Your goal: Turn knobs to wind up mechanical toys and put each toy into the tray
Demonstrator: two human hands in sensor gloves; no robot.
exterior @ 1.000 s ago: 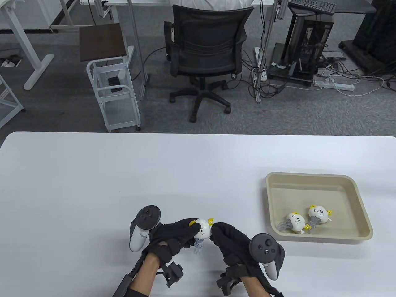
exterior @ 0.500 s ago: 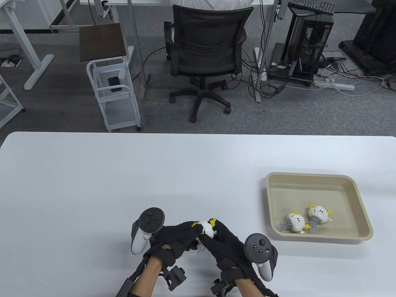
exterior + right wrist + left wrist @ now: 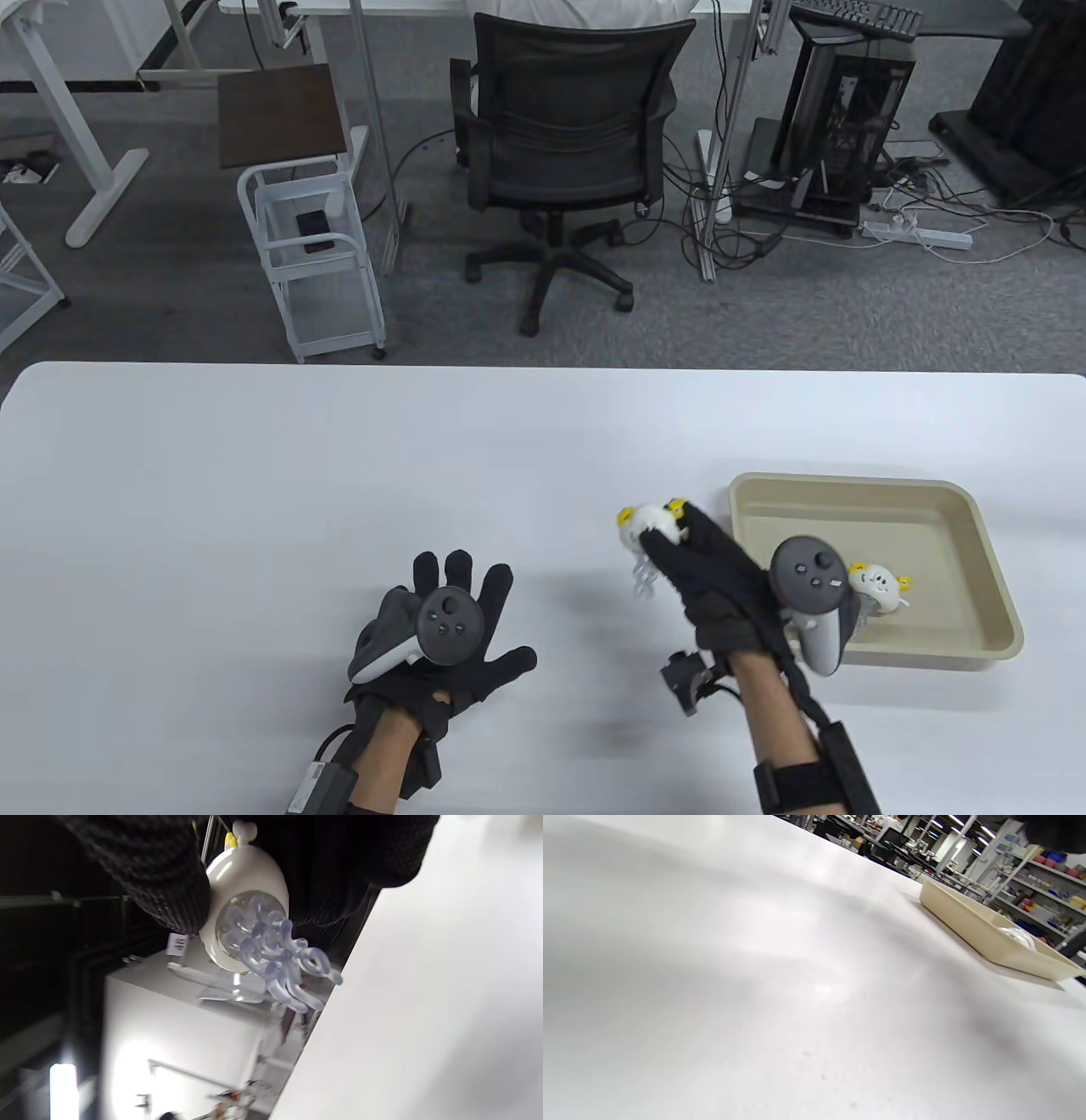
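A gloved right hand (image 3: 708, 569) grips a white jellyfish toy (image 3: 652, 524) above the table (image 3: 254, 509), at nine o'clock of the beige tray (image 3: 993, 577) where another toy (image 3: 878, 586) lies, while the left hand (image 3: 450, 628), fingers spread, holds nothing.

We see only one toy (image 3: 878, 586) in the tray (image 3: 857, 491), the right hand (image 3: 721, 586) and its tracker (image 3: 810, 598) hiding whatever lies beside it, while the left wrist view blurs the tray's contents.
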